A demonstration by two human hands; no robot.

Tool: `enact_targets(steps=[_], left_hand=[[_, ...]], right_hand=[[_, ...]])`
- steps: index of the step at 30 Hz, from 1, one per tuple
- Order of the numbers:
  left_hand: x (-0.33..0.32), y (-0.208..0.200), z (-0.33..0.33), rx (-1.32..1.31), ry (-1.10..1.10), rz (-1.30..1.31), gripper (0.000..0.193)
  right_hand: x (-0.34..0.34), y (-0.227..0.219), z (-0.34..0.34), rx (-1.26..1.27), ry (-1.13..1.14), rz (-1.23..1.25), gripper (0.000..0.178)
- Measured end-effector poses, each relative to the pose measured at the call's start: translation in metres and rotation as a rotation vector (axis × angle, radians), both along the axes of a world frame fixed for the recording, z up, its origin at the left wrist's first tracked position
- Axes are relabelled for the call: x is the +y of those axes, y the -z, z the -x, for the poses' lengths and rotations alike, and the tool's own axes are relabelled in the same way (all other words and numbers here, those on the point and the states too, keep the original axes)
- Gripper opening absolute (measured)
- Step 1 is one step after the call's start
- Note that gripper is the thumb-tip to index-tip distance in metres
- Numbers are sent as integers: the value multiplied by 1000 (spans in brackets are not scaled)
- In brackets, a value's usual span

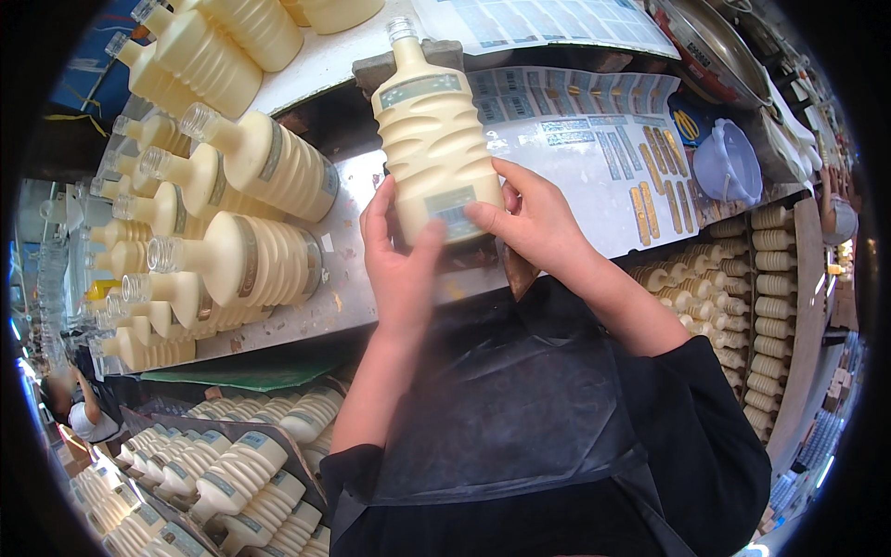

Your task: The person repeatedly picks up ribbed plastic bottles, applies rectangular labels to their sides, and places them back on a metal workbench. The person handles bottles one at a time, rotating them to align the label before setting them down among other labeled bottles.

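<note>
A cream-coloured bottle (434, 139) with wavy ridged sides and a clear threaded neck lies tilted back in front of me, its neck pointing away. Its upper part rests over a grey block (373, 72). My left hand (401, 249) grips the lower left side, its thumb smeared by motion over the front. On the lower right side my right hand (538, 215) holds the bottle, with its thumb pressed at the edge of a small grey-blue label (449, 206). A second label band (419, 90) crosses the bottle's shoulder.
More cream bottles (269, 260) crowd the table's left side. Sheets of blue and gold labels (664, 153) lie at the right, beside a lavender bucket (729, 162). Crates of bottles (232, 473) stand low on the left; others (770, 306) fill the lower right. A metal basin (715, 42) sits far right.
</note>
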State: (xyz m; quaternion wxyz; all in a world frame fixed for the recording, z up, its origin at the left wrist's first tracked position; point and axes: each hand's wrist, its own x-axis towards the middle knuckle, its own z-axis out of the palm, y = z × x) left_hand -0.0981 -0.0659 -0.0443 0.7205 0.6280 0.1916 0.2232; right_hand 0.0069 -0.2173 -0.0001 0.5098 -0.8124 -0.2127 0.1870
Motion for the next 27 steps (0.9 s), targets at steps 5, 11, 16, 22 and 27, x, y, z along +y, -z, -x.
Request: enact_targets(steps=[5,11,16,22,27], left_hand=[[1,0,0,-2,5,8,69],[-1,-4,1,11,7,28,70],[0,-7,2,9,35,71,74],[-3,-8,0,82,16,-96,83],[-3,-8,-1,102,-4,-155,84]], right_hand=[[0,0,0,-18,3,8,61],[0,0,0,-5,10,25,63],[-2,-3,-2,94,31,30,50],[-23,-21,-43,421,33,-350,24],[3,-43,-19,-219,-265,-163,30]])
